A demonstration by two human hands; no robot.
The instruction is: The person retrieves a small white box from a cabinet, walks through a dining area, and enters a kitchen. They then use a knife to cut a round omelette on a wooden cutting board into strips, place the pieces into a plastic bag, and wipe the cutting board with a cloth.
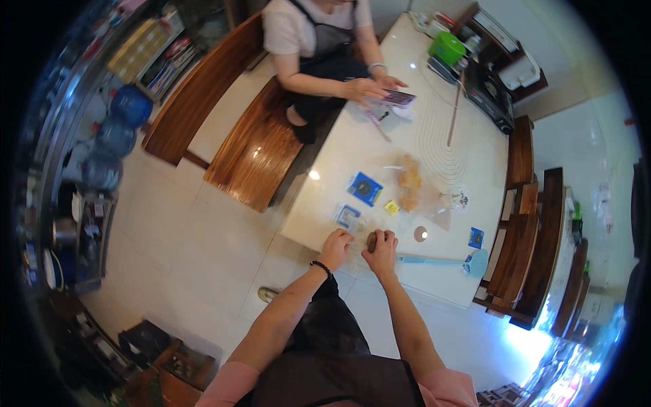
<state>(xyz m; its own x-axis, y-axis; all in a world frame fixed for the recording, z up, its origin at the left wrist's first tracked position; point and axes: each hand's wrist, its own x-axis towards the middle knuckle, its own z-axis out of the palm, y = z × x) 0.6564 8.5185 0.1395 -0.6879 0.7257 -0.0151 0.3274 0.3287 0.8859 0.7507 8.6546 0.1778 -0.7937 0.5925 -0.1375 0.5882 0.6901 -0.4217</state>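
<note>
At the near edge of the white table [325, 203], my right hand [382, 254] grips a small brown rounded object [372, 242]. My left hand [336, 249] is just left of it, fingers bent together at the tabletop; whether they pinch anything is unclear. Small pale scraps [362, 226] lie beyond and between the hands. A blue-and-white packet [348, 216] lies ahead of my left hand, with a blue packet bearing a dark disc [365, 189] farther off. To its right are a small yellow packet [391, 207] and a clear plastic bag with yellowish contents [409, 183].
A light-blue fly swatter [437, 261] extends right of my right hand. Beyond are a round brownish disc [420, 234] and another blue packet [476, 237]. Another person sits on a wooden bench [254, 157] with a phone [399, 98]. A portable gas stove [485, 94] stands at the far right.
</note>
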